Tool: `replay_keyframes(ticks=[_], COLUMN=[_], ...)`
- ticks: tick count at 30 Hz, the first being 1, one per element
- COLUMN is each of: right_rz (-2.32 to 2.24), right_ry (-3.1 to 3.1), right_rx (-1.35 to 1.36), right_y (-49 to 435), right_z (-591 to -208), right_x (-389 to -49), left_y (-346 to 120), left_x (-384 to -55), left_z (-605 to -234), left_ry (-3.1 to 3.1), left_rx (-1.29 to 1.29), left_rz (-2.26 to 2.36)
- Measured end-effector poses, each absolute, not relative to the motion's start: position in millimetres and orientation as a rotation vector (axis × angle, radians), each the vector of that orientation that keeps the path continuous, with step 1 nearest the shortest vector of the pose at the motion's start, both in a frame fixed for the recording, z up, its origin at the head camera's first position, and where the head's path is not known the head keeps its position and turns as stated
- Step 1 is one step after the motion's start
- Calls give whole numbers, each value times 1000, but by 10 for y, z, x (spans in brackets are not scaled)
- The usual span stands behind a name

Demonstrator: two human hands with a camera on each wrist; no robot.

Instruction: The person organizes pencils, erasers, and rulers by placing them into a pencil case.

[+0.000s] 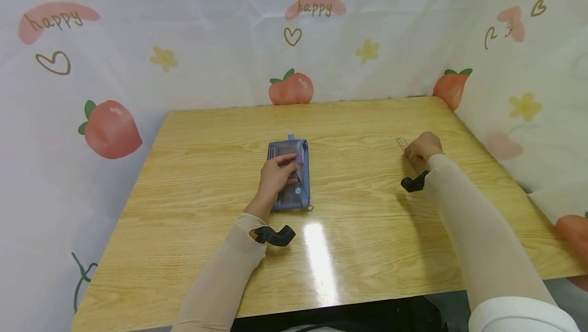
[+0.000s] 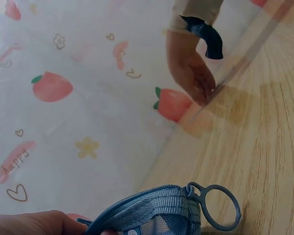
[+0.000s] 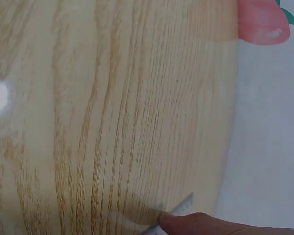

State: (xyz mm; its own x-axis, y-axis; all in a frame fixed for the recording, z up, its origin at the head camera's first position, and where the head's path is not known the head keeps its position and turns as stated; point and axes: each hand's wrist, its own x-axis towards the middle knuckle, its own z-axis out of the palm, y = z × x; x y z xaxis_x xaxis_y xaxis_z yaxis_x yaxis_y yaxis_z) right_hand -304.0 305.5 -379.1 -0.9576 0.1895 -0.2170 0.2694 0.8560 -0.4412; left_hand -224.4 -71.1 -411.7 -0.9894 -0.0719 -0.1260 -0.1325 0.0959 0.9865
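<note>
A blue zippered pencil case [image 1: 288, 200] with see-through mesh panels lies near the middle of the table. My left hand [image 1: 274, 175] is over it, fingers and thumb gripping the zipped edge; slim coloured items show dimly inside. In the left wrist view, the thumb is against the case [image 2: 147, 210], beside its metal ring [image 2: 220, 207]. Farther right, my right hand [image 1: 424, 145] pinches a clear ruler [image 1: 400, 142] low over the table. The right wrist view shows a thumb on the ruler [image 3: 182, 205]; most of that hand is out of frame.
The light wooden table [image 1: 206, 169] meets a white curtain [image 1: 220, 41] printed with peaches along the back and right. A bright light reflection [image 1: 321, 265] lies near the front edge. Each wrist wears a black camera mount [image 1: 277, 236].
</note>
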Motion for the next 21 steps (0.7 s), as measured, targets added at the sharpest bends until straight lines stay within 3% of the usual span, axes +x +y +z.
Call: replay_keyframes(ticks=[21], right_rz=[-1009], right_ry=[2686], right_rx=[442], right_y=[3112], right_z=[-3845], right_x=[-3080], left_y=[-697], left_x=[-2253], left_z=[-4113], left_ry=[2288], left_rx=[-220], left_rz=[2073])
